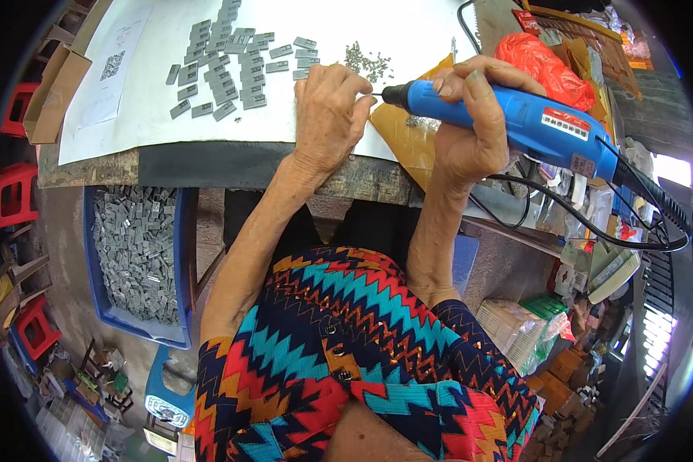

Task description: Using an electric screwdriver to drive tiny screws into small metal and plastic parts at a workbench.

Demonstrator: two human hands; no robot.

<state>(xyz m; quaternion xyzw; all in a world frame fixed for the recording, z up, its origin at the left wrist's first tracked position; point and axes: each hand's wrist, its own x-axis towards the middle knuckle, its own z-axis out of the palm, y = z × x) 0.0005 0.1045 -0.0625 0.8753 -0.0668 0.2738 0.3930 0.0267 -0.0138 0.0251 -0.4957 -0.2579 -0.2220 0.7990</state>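
My right hand (473, 135) is wrapped round a blue electric screwdriver (531, 115), held level with its black nose and thin bit pointing left. The bit's tip comes up to the fingers of my left hand (327, 115). Those fingers are curled and pinched together over the white work sheet (281, 123); what they hold is hidden. Small flat grey plastic parts (223, 88) lie in rows beyond and to the left of that hand. A scatter of tiny screws (367, 61) lies just beyond my two hands.
A blue bin (183, 262) full of similar grey parts stands below the table edge on the left. A brown paper piece (408, 146) and a red plastic bag (545, 68) lie to the right. The screwdriver's black cable (577, 223) loops at the right. Red stools (14, 194) stand far left.
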